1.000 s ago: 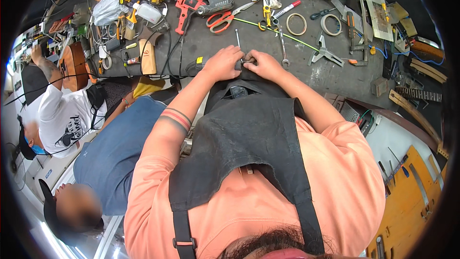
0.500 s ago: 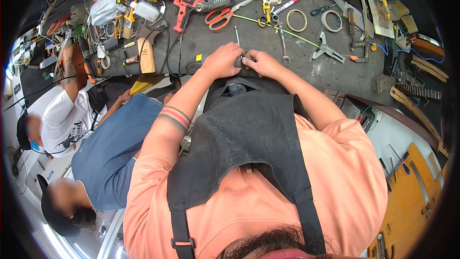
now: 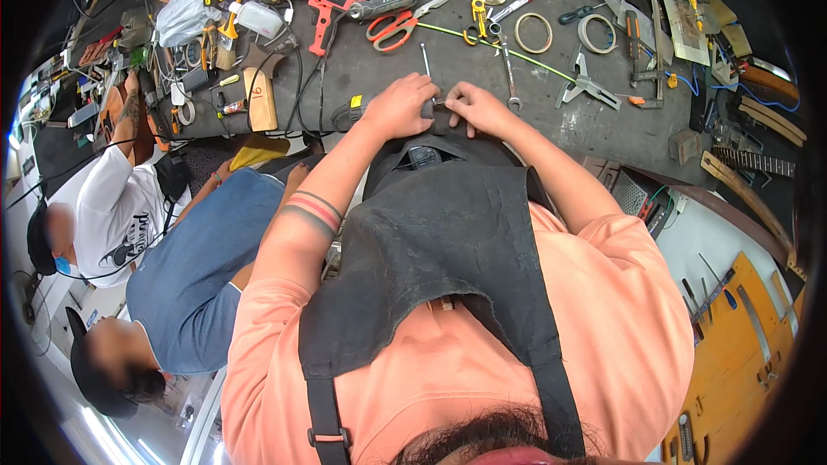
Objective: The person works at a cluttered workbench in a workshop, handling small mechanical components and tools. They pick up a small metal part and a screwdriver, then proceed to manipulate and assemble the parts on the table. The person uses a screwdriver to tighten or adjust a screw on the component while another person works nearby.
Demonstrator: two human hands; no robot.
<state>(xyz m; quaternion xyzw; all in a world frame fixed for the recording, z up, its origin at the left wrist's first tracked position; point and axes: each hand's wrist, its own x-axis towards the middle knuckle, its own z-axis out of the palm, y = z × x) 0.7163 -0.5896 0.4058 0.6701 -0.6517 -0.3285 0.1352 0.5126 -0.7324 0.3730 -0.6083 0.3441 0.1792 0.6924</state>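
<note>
Near the bench's front edge, my left hand (image 3: 401, 108) is wrapped round a dark, rounded power tool (image 3: 349, 112) with a yellow label; its body shows left of the hand. A small bright metal tip sticks out past those fingers. Close on the right, my right hand (image 3: 479, 110) has thumb and forefinger pinched at that tip, its other fingers curled below. Whatever lies in the pinch is too small to make out. Just beyond my hands a thin metal rod (image 3: 425, 58) with a ringed end lies on the bench.
Red-handled scissors (image 3: 393, 33), a combination wrench (image 3: 510, 77), calipers (image 3: 589, 86), tape rolls (image 3: 533, 33) and a red power tool (image 3: 332, 9) lie on the grey bench (image 3: 551, 133). A wooden block (image 3: 259, 101) stands left. Two people work at left, one in blue (image 3: 202, 267).
My right hand's fingers have loosened and shifted slightly to the right, away from the left hand. My left hand stays nearly in place. The people at left have moved a little.
</note>
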